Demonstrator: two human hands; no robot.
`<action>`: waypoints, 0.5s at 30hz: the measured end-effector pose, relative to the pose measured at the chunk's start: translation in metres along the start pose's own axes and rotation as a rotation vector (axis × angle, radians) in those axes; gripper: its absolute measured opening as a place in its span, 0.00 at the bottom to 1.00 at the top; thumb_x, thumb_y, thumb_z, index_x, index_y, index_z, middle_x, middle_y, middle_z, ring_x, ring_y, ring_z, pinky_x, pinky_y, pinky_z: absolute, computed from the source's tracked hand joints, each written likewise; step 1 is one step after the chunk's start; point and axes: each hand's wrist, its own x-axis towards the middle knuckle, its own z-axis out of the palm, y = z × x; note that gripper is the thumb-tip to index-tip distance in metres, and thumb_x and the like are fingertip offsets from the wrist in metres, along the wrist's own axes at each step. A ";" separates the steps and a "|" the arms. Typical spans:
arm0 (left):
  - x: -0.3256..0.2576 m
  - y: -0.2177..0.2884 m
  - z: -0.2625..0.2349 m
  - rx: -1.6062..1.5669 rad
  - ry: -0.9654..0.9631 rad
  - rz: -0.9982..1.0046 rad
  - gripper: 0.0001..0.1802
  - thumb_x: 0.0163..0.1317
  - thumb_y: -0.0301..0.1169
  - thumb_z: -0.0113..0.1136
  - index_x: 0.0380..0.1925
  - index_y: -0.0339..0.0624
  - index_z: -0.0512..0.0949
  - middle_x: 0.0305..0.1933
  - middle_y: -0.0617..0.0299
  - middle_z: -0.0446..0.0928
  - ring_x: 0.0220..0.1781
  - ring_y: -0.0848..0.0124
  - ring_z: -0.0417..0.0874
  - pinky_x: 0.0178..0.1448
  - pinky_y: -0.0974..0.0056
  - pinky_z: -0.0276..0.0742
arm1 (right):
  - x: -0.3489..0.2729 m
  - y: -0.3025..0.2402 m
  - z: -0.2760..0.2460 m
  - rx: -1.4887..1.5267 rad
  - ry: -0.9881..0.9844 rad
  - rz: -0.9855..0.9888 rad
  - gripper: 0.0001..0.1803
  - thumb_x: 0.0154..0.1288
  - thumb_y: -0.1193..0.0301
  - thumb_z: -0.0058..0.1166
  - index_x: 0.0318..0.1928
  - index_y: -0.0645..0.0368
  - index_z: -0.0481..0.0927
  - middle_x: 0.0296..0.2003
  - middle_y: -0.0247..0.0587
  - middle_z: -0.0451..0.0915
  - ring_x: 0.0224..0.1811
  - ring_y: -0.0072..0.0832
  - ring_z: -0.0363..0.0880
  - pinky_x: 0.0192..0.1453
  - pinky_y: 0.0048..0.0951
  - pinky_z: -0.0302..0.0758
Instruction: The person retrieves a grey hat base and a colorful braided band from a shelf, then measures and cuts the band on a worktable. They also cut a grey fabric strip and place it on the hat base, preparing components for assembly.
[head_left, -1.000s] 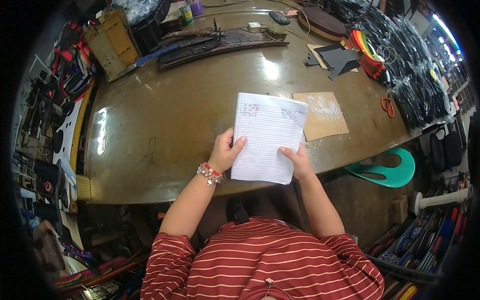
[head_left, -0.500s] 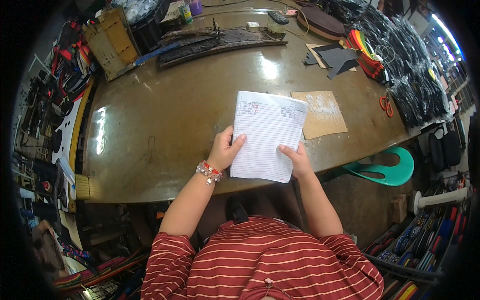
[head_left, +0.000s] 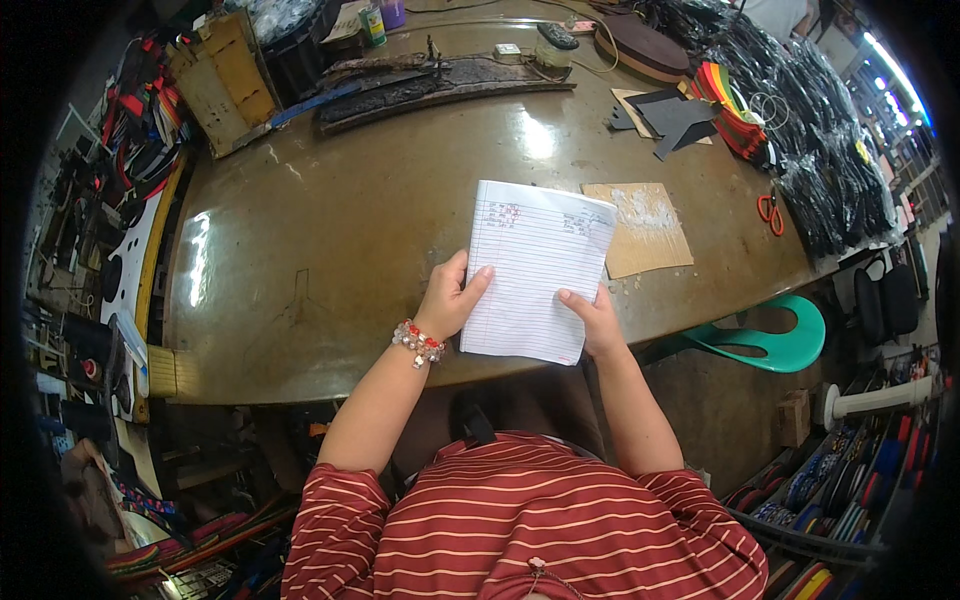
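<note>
A lined notebook, with a few lines of handwriting near its top, is held between my two hands over the near edge of the table. My left hand grips its left side, thumb lying on the page and fingers hidden behind. Beaded bracelets circle that wrist. On the lower right side, my right hand is closed the same way, its thumb on the paper. Just beyond the notebook's right edge, a piece of brown cardboard with whitish smears lies on the tabletop.
The brown table carries a long dark board at the back. Black cut pieces, orange-handled scissors and a heap of black plastic-wrapped goods lie to the right. A green chair stands by the right edge.
</note>
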 end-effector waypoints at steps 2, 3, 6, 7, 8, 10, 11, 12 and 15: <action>0.000 0.000 0.000 0.000 0.001 0.007 0.16 0.65 0.32 0.50 0.47 0.31 0.72 0.42 0.58 0.79 0.43 0.76 0.77 0.47 0.69 0.73 | 0.000 0.000 0.000 0.002 0.005 0.003 0.24 0.59 0.73 0.56 0.54 0.67 0.68 0.48 0.43 0.76 0.50 0.28 0.73 0.56 0.30 0.68; 0.000 0.001 0.000 0.001 0.002 -0.002 0.16 0.65 0.32 0.50 0.47 0.31 0.72 0.42 0.58 0.79 0.42 0.76 0.77 0.47 0.69 0.73 | 0.000 0.000 0.000 -0.002 0.005 0.000 0.24 0.59 0.73 0.57 0.55 0.67 0.68 0.48 0.44 0.76 0.50 0.28 0.73 0.56 0.30 0.68; 0.000 0.001 0.002 -0.006 0.024 0.008 0.15 0.65 0.32 0.51 0.45 0.30 0.73 0.40 0.57 0.79 0.40 0.75 0.78 0.45 0.68 0.74 | 0.000 0.000 0.000 -0.011 0.005 -0.006 0.24 0.59 0.72 0.57 0.55 0.67 0.68 0.48 0.44 0.76 0.50 0.28 0.73 0.56 0.30 0.69; 0.000 0.000 0.002 -0.011 0.045 0.028 0.15 0.64 0.33 0.52 0.43 0.30 0.73 0.38 0.55 0.80 0.39 0.73 0.79 0.44 0.67 0.75 | 0.000 0.000 0.000 -0.012 0.005 -0.005 0.24 0.59 0.72 0.57 0.55 0.67 0.68 0.48 0.44 0.76 0.50 0.28 0.73 0.55 0.30 0.69; 0.001 0.000 0.003 -0.017 0.066 0.048 0.15 0.64 0.34 0.53 0.42 0.30 0.74 0.36 0.53 0.81 0.37 0.72 0.80 0.42 0.67 0.75 | 0.001 0.000 0.000 -0.010 0.007 -0.003 0.24 0.59 0.72 0.57 0.55 0.67 0.68 0.48 0.44 0.76 0.50 0.28 0.74 0.55 0.30 0.69; 0.002 -0.002 0.003 0.005 0.062 0.036 0.15 0.64 0.34 0.53 0.41 0.30 0.74 0.35 0.54 0.81 0.36 0.73 0.80 0.42 0.67 0.75 | 0.001 0.000 0.000 -0.021 0.005 0.001 0.24 0.59 0.71 0.57 0.55 0.67 0.68 0.48 0.44 0.76 0.50 0.28 0.74 0.55 0.30 0.69; 0.002 -0.003 0.003 0.016 0.073 0.018 0.15 0.64 0.33 0.54 0.41 0.30 0.74 0.35 0.55 0.80 0.36 0.74 0.79 0.41 0.67 0.75 | 0.000 0.000 0.000 -0.017 0.005 -0.002 0.24 0.59 0.71 0.57 0.55 0.67 0.68 0.48 0.44 0.76 0.49 0.28 0.74 0.55 0.30 0.69; 0.002 -0.004 0.003 -0.009 0.068 0.027 0.15 0.63 0.33 0.54 0.40 0.30 0.75 0.35 0.56 0.80 0.36 0.75 0.79 0.41 0.68 0.75 | 0.000 0.000 0.000 -0.034 0.014 0.003 0.23 0.59 0.72 0.56 0.54 0.67 0.68 0.47 0.44 0.76 0.49 0.28 0.74 0.54 0.30 0.69; 0.001 -0.004 0.003 -0.066 0.082 0.013 0.14 0.63 0.33 0.55 0.39 0.31 0.75 0.34 0.59 0.80 0.35 0.77 0.78 0.41 0.69 0.75 | 0.000 0.001 -0.001 -0.052 0.025 -0.006 0.22 0.60 0.74 0.54 0.54 0.68 0.68 0.46 0.43 0.76 0.47 0.28 0.75 0.52 0.29 0.71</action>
